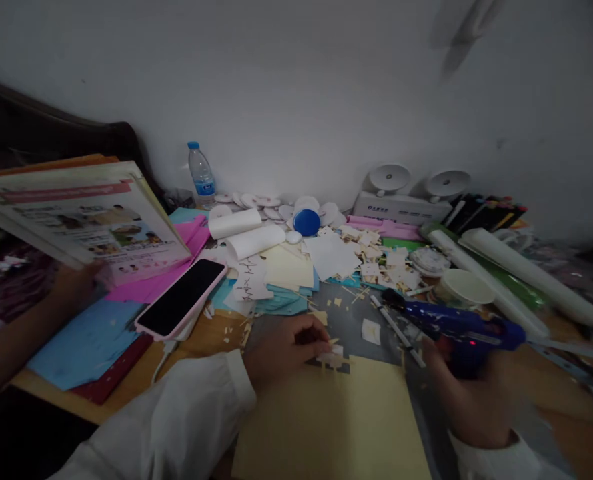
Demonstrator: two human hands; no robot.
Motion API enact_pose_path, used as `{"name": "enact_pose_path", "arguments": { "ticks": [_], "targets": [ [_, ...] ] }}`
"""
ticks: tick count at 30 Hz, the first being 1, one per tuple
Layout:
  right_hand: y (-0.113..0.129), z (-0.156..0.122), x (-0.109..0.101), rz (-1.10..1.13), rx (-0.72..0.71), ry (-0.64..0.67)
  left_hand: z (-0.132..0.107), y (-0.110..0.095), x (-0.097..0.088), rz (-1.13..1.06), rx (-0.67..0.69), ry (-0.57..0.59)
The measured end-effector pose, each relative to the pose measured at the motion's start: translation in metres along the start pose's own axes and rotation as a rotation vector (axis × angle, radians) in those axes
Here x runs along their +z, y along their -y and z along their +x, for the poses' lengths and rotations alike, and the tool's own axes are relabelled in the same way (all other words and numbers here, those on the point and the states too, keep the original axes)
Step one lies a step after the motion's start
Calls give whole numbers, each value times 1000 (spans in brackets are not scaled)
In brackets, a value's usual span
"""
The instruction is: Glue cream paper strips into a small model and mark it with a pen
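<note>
- The small paper piece lies at the top edge of the yellow sheet; every place below is given from that sheet.
- Left hand: grip pressed together, fingertips pinching the small paper piece, apparently to hold it steady on the sheet.
- Right hand: just right of the sheet, grip wrapped around the handle of the blue glue gun. The nozzle points left toward the sheet's top edge, so it faces the pinched piece.
- A pen lies beyond the sheet's top right corner, near the nozzle.
- Paper scraps lie farther beyond the top edge, well apart from the sheet.
- A phone lies screen up beyond the sheet's upper left.
- Far left of the sheet, another person's hand holds a tilted booklet above the table.
</note>
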State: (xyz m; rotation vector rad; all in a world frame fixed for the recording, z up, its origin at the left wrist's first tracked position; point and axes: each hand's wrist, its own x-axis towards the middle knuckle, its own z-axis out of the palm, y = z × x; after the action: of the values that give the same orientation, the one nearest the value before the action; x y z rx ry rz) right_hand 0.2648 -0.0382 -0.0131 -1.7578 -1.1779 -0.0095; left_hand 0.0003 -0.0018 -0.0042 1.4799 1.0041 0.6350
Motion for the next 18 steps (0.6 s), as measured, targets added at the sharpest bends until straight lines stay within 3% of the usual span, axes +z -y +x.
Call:
{"name": "enact_pose_path", "arguments": {
  "ticks": [14, 18],
  "targets": [
    [8, 0, -1, -18, 103, -2, -1, -2, 0, 53, -1, -32],
    [10, 1, -3, 21, 65, -8, -1, -1, 1, 19, -5, -33]
  ]
}}
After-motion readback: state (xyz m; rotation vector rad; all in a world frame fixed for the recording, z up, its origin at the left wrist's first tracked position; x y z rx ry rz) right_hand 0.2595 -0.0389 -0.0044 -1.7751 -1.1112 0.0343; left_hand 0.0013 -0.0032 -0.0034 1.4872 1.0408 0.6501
